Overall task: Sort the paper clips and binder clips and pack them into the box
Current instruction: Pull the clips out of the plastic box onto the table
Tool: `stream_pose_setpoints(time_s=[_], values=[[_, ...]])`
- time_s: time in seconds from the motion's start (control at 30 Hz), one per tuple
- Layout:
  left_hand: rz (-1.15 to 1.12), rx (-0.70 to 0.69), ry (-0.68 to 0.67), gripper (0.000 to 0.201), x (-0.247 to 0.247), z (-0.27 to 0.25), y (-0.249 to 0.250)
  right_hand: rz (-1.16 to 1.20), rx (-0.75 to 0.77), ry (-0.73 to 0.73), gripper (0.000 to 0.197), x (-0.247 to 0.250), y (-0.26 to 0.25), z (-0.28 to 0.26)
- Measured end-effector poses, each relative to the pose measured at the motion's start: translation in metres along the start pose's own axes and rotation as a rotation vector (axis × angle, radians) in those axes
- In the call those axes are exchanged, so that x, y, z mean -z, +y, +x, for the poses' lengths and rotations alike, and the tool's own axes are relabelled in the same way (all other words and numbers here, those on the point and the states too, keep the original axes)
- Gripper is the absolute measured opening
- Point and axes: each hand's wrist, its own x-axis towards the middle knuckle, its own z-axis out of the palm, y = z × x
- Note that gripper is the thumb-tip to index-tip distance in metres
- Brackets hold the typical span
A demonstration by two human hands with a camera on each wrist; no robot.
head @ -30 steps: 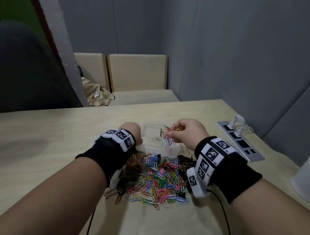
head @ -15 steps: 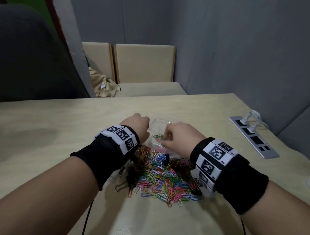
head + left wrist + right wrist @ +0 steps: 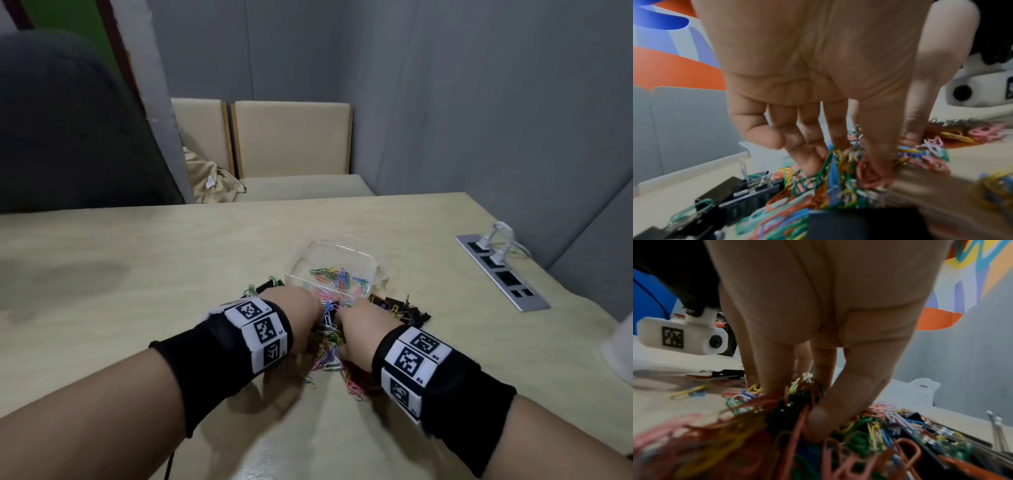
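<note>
Both hands down in the heap of paper clips [image 3: 330, 346] on the desk [image 3: 137, 274]: left hand [image 3: 294, 318] with fingers [image 3: 875, 155] pinching a tangle, right hand [image 3: 359, 329] pinching another bunch. Clear box [image 3: 334, 263] just beyond, some clips inside. Black binder clips [image 3: 407, 310] beside the heap.

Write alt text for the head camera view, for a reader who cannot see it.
Both hands, left hand and right hand, dig into a pile of colored paper clips on a light wooden table. Just beyond sits a clear plastic box holding some clips, with black binder clips at the pile's edges.
</note>
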Motion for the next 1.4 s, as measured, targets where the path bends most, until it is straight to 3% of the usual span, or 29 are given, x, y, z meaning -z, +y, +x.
stream_pose_setpoints(time_s=[0.1,0.23,0.37,0.53,0.63,0.8,0.93,1.0,1.07,1.17,1.23,1.4], values=[[0.000,0.015,0.024,0.023,0.004,0.001,0.000,-0.058,0.013,0.040,0.022,0.003,0.004,0.004],[-0.094,0.032,0.080,0.025,0.006,0.002,-0.008,-0.003,-0.007,0.076,0.019,0.014,0.016,0.004],[-0.242,0.045,0.170,0.022,0.020,0.000,-0.025,0.208,-0.050,0.157,0.024,0.032,0.030,0.006],[-0.431,0.129,0.343,0.024,0.039,0.002,-0.051,0.516,-0.120,0.369,0.016,0.052,0.046,0.027],[-0.497,0.200,0.424,0.023,0.044,0.014,-0.058,0.586,-0.150,0.494,0.014,0.058,0.047,0.047],[-0.485,0.247,0.423,0.022,0.045,0.040,-0.051,0.382,-0.180,0.268,0.036,0.053,0.043,0.064],[-0.469,0.234,0.314,0.035,0.039,0.058,-0.046,0.405,-0.167,0.282,0.032,0.055,0.043,0.052],[-0.460,0.216,0.268,0.044,0.036,0.060,-0.045,0.399,-0.093,0.234,0.025,0.053,0.033,0.037],[-0.426,0.197,0.256,0.043,0.033,0.057,-0.046,0.309,0.044,0.092,0.028,0.044,0.018,0.023],[-0.395,0.203,0.227,0.035,0.027,0.053,-0.051,0.117,0.222,-0.092,0.061,0.019,-0.006,0.012],[-0.376,0.234,0.185,0.033,0.021,0.051,-0.053,-0.035,0.267,-0.092,0.069,0.004,-0.018,0.010],[-0.268,0.367,0.207,0.029,0.011,0.048,-0.054,-0.123,0.284,0.018,0.043,-0.005,-0.024,0.015]])
